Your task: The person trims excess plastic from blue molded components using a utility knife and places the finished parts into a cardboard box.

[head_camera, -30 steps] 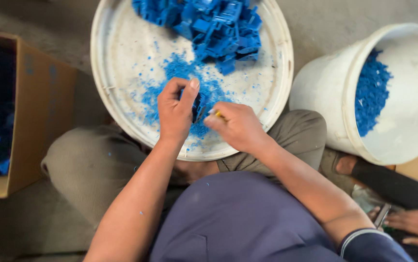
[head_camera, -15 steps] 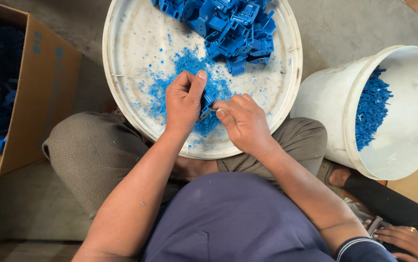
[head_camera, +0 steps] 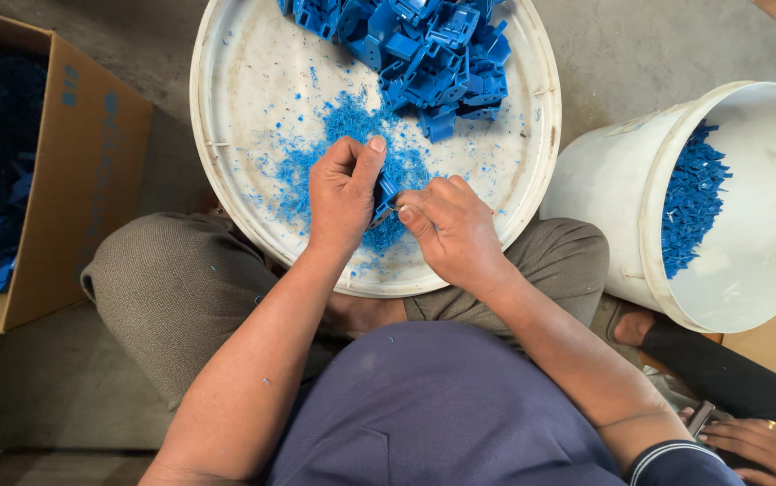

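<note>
You are pinching a small blue plastic part [head_camera: 384, 193] between both hands above the near half of the round white tray [head_camera: 226, 135]. Your left hand [head_camera: 343, 193] is closing around it, thumb up; your right hand [head_camera: 451, 229] is gripping a small tool against its right side; long axis unclear. Blue shavings [head_camera: 343, 126] are lying just beyond; a pile of blue parts [head_camera: 424, 45] is sitting at the tray's far edge. Right of the tray, a white bucket [head_camera: 604, 198] is holding blue scraps [head_camera: 689, 202]; left, a cardboard box [head_camera: 73, 180] is holding dark blue pieces.
</note>
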